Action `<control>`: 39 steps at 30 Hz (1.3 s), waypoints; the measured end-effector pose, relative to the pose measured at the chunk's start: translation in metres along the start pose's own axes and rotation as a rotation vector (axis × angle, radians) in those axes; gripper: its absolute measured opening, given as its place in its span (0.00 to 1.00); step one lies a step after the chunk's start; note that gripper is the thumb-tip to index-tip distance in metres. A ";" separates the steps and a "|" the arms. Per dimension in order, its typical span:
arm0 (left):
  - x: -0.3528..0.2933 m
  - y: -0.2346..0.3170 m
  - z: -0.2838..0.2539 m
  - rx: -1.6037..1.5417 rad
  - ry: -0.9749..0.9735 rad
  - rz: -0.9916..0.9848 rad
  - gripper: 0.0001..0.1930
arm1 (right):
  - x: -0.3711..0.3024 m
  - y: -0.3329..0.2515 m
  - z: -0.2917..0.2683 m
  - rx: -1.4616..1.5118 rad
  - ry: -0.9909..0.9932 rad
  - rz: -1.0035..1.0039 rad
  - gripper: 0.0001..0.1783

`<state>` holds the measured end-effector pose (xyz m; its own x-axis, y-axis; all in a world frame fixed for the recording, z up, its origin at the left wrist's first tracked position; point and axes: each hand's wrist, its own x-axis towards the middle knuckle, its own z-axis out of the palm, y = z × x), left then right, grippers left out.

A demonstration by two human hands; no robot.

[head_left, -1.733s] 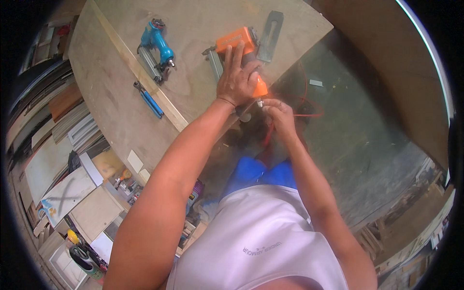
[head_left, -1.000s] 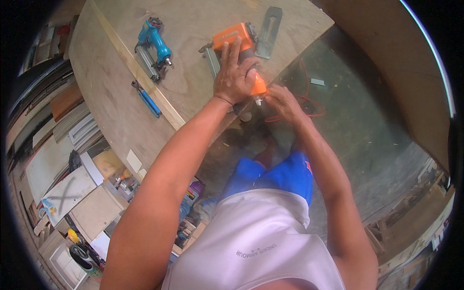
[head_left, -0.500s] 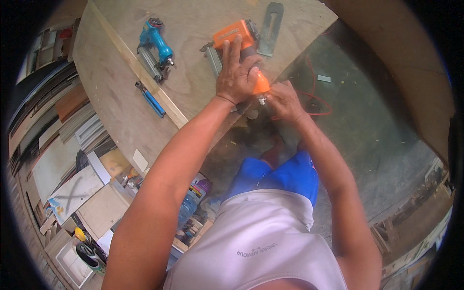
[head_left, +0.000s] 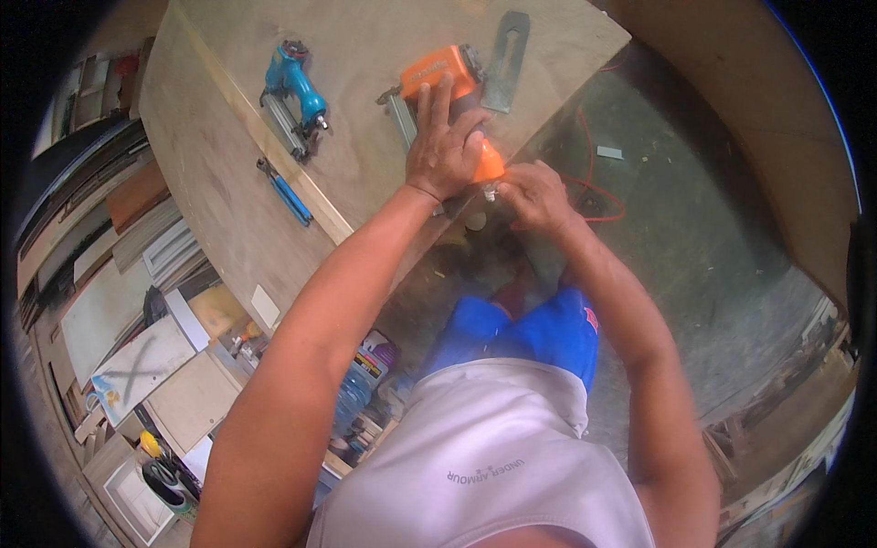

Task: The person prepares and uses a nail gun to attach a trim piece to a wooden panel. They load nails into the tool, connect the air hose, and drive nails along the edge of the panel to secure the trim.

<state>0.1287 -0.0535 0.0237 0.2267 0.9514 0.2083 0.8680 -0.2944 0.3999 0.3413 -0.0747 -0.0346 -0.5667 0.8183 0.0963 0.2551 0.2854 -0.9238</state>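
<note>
An orange nail gun (head_left: 437, 69) lies on the wooden tabletop (head_left: 365, 36), its handle end reaching the near edge. My left hand (head_left: 445, 153) is closed over its handle, with two fingers stretched along the body. At the handle's end a metal air fitting (head_left: 490, 193) shows. My right hand (head_left: 539, 195) is closed right beside that end, thumb side toward the fitting. Whatever its fingers hold is hidden. A slotted grey metal plate (head_left: 498, 82) rests just right of the nail gun.
A teal nail gun (head_left: 297, 78) and blue-handled pliers (head_left: 288, 194) lie left on the tabletop, along a wooden strip (head_left: 247, 114). A red hose (head_left: 607, 217) loops on the floor (head_left: 676, 237) beyond the table's right edge. Boards (head_left: 110, 274) are stacked at far left.
Both hands stay at the orange nail gun. The view has shifted slightly, and my right hand sits a little lower and turned beside the handle's end.
</note>
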 end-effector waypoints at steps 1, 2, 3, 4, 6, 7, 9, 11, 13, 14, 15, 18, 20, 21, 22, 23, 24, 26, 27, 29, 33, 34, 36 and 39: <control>0.000 -0.001 -0.002 0.011 -0.007 -0.004 0.18 | 0.002 0.003 0.000 -0.015 -0.006 -0.025 0.10; 0.001 0.001 -0.002 0.011 -0.015 -0.011 0.18 | 0.003 0.006 0.001 -0.029 -0.013 -0.050 0.10; 0.001 0.003 0.000 0.011 -0.023 -0.018 0.17 | 0.003 0.007 0.001 -0.037 0.012 -0.057 0.10; 0.000 0.004 0.001 0.009 -0.032 -0.033 0.17 | 0.001 0.006 0.003 -0.043 0.029 -0.062 0.10; 0.002 0.000 0.001 0.009 -0.019 -0.017 0.17 | -0.002 0.001 0.010 -0.047 0.087 -0.018 0.10; 0.001 0.002 0.003 0.002 -0.015 -0.015 0.17 | -0.007 -0.005 0.016 -0.047 0.120 0.036 0.10; -0.001 0.003 0.002 -0.003 -0.012 -0.017 0.17 | -0.012 -0.012 0.022 -0.036 0.160 0.090 0.11; 0.001 0.002 0.000 -0.002 -0.009 -0.014 0.17 | -0.009 -0.014 0.021 -0.010 0.192 0.080 0.11; 0.002 -0.001 0.001 -0.003 -0.005 -0.022 0.17 | -0.007 -0.008 0.018 -0.013 0.171 0.039 0.11; 0.002 -0.001 0.001 0.003 -0.011 -0.012 0.17 | -0.006 -0.005 0.017 -0.015 0.163 0.017 0.11; 0.000 -0.001 0.002 0.010 -0.018 -0.002 0.17 | -0.010 -0.001 0.017 0.003 0.144 0.006 0.11; 0.003 -0.005 0.002 0.037 -0.006 0.026 0.17 | -0.015 0.002 0.018 0.033 0.106 -0.032 0.09; 0.001 -0.001 0.003 0.033 0.003 0.023 0.17 | -0.011 -0.006 0.019 0.044 0.148 -0.073 0.08; 0.002 -0.001 0.003 0.023 0.009 0.014 0.17 | -0.010 -0.008 0.019 0.050 0.170 -0.093 0.08; 0.004 0.000 0.002 0.016 0.018 0.012 0.17 | -0.008 -0.010 0.015 0.020 0.154 -0.115 0.07; 0.003 -0.001 0.002 0.017 0.013 0.013 0.17 | -0.007 -0.012 0.011 -0.010 0.139 -0.137 0.07; 0.001 -0.001 0.002 0.019 0.007 0.015 0.17 | -0.007 -0.012 0.009 -0.040 0.124 -0.159 0.07; 0.001 0.000 0.001 0.019 0.002 0.012 0.17 | -0.017 0.000 0.011 -0.008 0.197 -0.101 0.07; 0.001 0.001 0.001 0.017 0.001 0.008 0.17 | -0.021 0.005 0.012 0.009 0.234 -0.071 0.07; -0.001 0.000 0.003 0.015 0.005 0.008 0.17 | -0.022 0.005 0.015 0.005 0.231 -0.040 0.08; 0.000 -0.002 0.003 0.019 0.014 0.025 0.17 | -0.016 0.003 0.022 0.008 0.237 -0.051 0.08; 0.000 -0.002 0.003 0.021 0.010 0.024 0.17 | -0.015 0.003 0.024 0.008 0.237 -0.048 0.08; 0.002 -0.001 0.002 0.020 0.005 0.021 0.17 | -0.014 0.003 0.025 0.007 0.238 -0.042 0.08; -0.002 0.000 0.003 0.019 0.003 0.003 0.17 | -0.017 0.005 0.028 0.045 0.238 -0.038 0.07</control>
<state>0.1296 -0.0551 0.0210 0.2279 0.9504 0.2117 0.8758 -0.2951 0.3819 0.3301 -0.1011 -0.0516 -0.3734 0.9033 0.2113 0.1990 0.3005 -0.9328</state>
